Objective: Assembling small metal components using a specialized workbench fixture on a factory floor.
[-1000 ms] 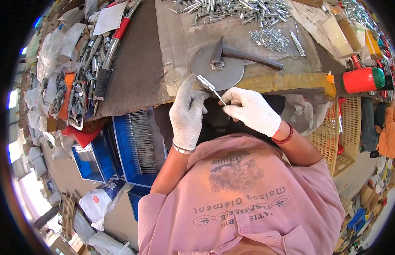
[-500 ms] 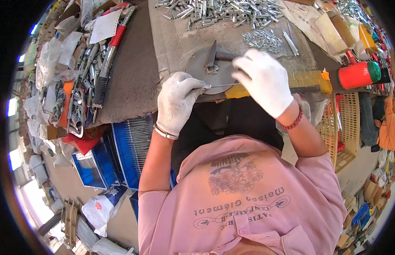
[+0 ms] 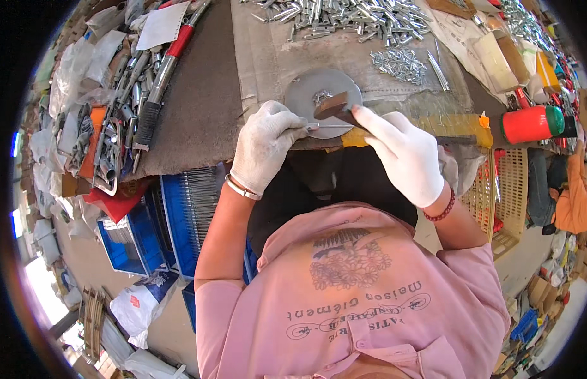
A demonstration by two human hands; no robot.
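Note:
My left hand (image 3: pixel 267 146), in a white knit glove, pinches a small metal fitting with a thin metal rod (image 3: pixel 334 126) pointing to the right. The fitting sits over the near edge of a round grey metal disc (image 3: pixel 300 93). My right hand (image 3: pixel 412 161), also gloved, is closed around the handle of a hammer (image 3: pixel 331 106). The hammer's head is over the disc, just beyond the rod; whether it touches anything I cannot tell. A small heap of tiny metal parts (image 3: pixel 321 96) lies on the disc, partly behind the hammer head.
Beyond the disc lie a pile of metal tubes (image 3: pixel 344 19), a heap of tiny parts (image 3: pixel 398 65) and several loose rods (image 3: pixel 438 71). Tools and plastic bags crowd the left. A red and green container (image 3: pixel 530 124) stands at right. Blue bins (image 3: pixel 199 246) stand below the bench's left edge.
My right hand has come off the rod and taken hold of the hammer, which was lying on the disc. It has lifted the hammer nearer. My left hand still holds the fitting.

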